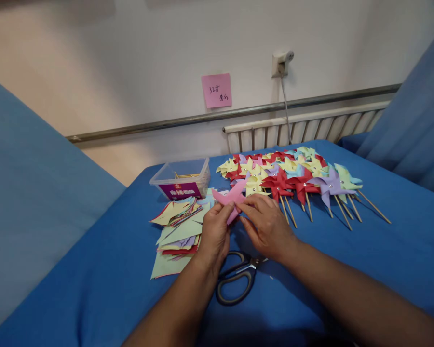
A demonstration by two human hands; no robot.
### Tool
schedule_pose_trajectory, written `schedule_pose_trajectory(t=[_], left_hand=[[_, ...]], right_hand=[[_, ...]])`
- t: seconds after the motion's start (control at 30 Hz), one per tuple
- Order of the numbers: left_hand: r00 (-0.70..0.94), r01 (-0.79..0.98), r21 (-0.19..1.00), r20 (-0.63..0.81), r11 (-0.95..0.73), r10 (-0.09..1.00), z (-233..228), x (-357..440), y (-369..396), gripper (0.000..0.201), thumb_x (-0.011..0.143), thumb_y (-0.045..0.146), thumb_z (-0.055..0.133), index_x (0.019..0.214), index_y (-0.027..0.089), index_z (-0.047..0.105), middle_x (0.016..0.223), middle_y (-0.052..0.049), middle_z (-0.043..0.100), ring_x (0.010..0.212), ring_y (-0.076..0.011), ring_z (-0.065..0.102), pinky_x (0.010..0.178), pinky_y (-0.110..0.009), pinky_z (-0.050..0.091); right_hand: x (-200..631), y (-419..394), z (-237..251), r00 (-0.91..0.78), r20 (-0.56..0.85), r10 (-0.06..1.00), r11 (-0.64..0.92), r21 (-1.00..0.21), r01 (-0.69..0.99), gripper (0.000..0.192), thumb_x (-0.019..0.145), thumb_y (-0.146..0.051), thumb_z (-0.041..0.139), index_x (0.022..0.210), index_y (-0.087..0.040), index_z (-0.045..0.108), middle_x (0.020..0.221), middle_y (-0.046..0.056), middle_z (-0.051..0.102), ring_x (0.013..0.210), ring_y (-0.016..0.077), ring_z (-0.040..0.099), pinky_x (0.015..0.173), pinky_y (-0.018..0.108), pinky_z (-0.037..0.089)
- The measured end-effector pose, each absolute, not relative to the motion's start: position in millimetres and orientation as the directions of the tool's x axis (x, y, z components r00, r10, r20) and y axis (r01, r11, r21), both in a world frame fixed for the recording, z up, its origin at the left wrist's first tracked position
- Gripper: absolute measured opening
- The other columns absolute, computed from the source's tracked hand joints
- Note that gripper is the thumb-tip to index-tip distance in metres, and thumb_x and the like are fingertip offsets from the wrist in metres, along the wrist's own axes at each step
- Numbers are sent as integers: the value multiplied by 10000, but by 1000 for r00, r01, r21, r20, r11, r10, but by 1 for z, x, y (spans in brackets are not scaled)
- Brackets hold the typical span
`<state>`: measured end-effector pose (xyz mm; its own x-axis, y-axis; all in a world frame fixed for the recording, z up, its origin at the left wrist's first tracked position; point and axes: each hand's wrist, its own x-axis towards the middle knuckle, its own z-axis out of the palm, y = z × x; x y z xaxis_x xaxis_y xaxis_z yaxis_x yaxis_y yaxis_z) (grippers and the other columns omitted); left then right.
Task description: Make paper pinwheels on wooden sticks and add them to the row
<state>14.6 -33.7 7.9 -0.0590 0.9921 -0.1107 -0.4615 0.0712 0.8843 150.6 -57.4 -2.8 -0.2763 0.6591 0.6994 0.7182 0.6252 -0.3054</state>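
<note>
A pink paper pinwheel (231,196) is held up over the middle of the table, its blades folded into points. My left hand (215,230) pinches it from below left, thumb on its face. From the right, my right hand (269,224) has its index finger and thumb closed at the pinwheel's centre; whether a small piece lies between them is hidden. Dark-handled scissors (252,271) lie under my hands on the blue cloth, their blades partly in shadow. Cut paper sheets (179,236) in several colours are stacked beside my left hand.
A clear plastic box (181,191) holding thin sticks stands behind the paper. Many finished pinwheels (278,183) on sticks lie in rows at the back right of the blue-covered table (104,255). Behind are a pipe (188,123), a radiator (311,127) and a plugged cable (285,103).
</note>
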Motion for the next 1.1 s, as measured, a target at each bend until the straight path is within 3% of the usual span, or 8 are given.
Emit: schedule_pose_trajectory(t=[0.67, 0.93, 1.03, 1.1], left_hand=[[-58, -348, 924, -189, 157, 980, 9, 10, -36, 188, 593, 266, 783, 660, 120, 686, 607, -20, 640, 536, -99, 535, 542, -221, 422], [-6, -311, 925, -231, 217, 973, 2, 17, -39, 208, 589, 290, 786, 672, 120, 699, 614, -33, 640, 537, -108, 536, 539, -233, 443], [38, -257, 931, -257, 258, 966, -5, 21, -40, 211, 593, 302, 787, 657, 125, 692, 584, -30, 623, 509, -110, 518, 537, -246, 432], [61, -201, 944, -256, 263, 965, -11, 24, -41, 202, 597, 300, 777, 646, 125, 691, 597, -43, 637, 509, -123, 523, 543, -265, 437]], right_hand=[[155, -56, -5, -309, 685, 661, 621, -267, 737, 297, 904, -147, 534, 1173, -201, 648, 1068, 105, 628, 1023, 264, 551, 843, 435, 469], [156, -53, 16, -93, 893, 440, 721, -289, 630, 317, 852, -98, 576, 1149, -198, 622, 1151, 114, 617, 1067, 248, 597, 892, 424, 492], [136, -16, 45, -171, 876, 451, 764, -280, 581, 241, 873, -117, 540, 1078, -193, 642, 1100, 96, 656, 1047, 229, 608, 905, 391, 488], [113, 22, 69, -312, 774, 551, 745, -287, 602, 228, 892, -136, 504, 1058, -178, 656, 1085, 90, 675, 1032, 219, 614, 896, 359, 482]])
